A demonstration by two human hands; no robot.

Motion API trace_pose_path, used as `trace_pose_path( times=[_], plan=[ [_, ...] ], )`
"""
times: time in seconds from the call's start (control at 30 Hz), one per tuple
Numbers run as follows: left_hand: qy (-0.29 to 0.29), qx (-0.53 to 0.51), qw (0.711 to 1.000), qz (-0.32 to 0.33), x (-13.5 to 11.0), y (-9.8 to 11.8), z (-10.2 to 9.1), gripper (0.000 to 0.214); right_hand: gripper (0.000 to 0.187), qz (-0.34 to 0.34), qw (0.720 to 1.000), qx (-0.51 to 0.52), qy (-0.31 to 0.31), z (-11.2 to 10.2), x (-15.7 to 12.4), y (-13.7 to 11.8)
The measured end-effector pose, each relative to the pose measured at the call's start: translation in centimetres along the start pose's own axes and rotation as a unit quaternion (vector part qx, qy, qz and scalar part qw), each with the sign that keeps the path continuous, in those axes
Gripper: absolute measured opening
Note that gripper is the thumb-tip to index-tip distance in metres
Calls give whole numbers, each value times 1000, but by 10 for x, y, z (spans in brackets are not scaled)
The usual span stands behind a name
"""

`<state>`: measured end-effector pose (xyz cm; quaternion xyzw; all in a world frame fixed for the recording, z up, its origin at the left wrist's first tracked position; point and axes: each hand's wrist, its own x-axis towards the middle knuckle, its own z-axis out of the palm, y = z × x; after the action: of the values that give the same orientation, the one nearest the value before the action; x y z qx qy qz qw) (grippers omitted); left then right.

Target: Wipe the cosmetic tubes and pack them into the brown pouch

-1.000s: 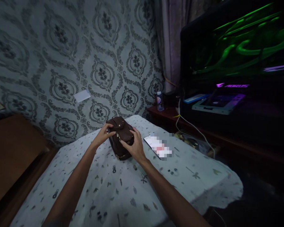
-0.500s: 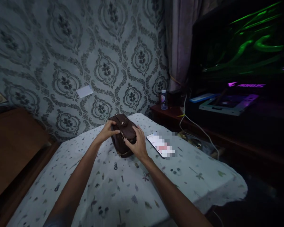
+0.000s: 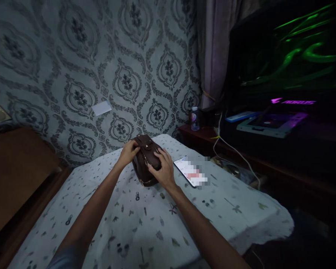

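Observation:
A small brown leather-look bag (image 3: 149, 157) with a strap flap, a round metal stud and gold-toned zips sits on the patterned white sheet. My left hand (image 3: 128, 152) is closed at the bag's upper left edge, thumb and fingers drawn together there. Whether a zip pull is between those fingertips is too small to tell. My right hand (image 3: 164, 168) grips the bag's near right side, its thumb by the front zip and its fingers over the top. A lit smartphone (image 3: 189, 172), partly blurred out, lies face up to the right of my right hand.
The white sheet (image 3: 232, 213) drops off at a right-hand edge. Beyond it, a dark red ledge (image 3: 184, 130) bears a plastic bottle (image 3: 195, 119), and a white cable (image 3: 240, 153) hangs down. A monitor (image 3: 296, 48) glows green at right. A brown board (image 3: 19, 168) stands at left.
My left hand's thumb has moved up from the front zip to the bag's upper left edge, closing toward the fingers. My right hand stays on the bag. The view has shifted slightly.

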<state>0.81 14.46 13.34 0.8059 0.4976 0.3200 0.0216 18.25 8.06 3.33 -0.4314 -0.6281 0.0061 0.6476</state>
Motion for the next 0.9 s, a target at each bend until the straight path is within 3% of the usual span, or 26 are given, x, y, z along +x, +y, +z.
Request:
trace_pose_path(
  times=[0.5, 0.9],
  plan=[
    [20, 88, 996, -6, 1, 16, -3, 13, 39, -40, 999, -29, 21, 1, -4, -2],
    [36, 113, 993, -2, -10, 20, 6, 11, 26, 62, 995, -70, 45, 12, 10, -22]
  ],
)
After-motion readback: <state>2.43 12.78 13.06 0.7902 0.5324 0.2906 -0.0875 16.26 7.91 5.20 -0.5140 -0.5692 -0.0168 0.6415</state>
